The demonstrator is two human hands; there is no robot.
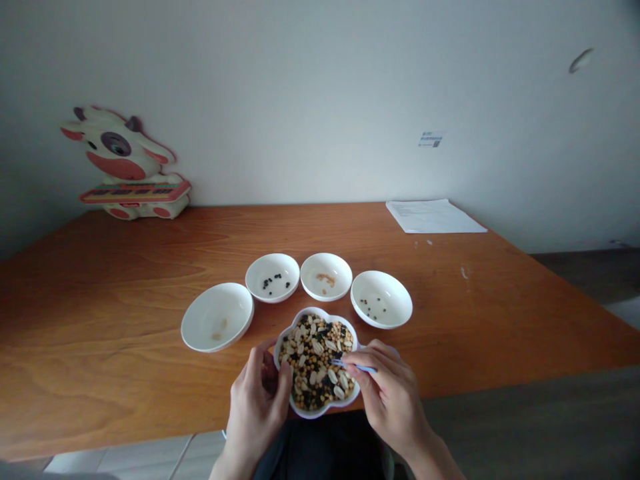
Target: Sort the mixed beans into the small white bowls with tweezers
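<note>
A white flower-shaped bowl full of mixed beans, dark seeds and pale peanut-like seeds sits at the table's front edge. My left hand grips its left side, thumb over the rim and fingers around the outside. Over the bowl's right side, my right hand pinches slim blue tweezers, their tips down among the mix. Whether the tips hold a seed is too small to tell. Behind stand a bowl with a few pale seeds, one with black beans, one with orange-tan seeds and one with small dark-green beans.
The bowls stand in an arc on a brown wooden table. At the back left is a cow-shaped toy keyboard. Sheets of white paper lie at the back right, before a pale wall with a small label.
</note>
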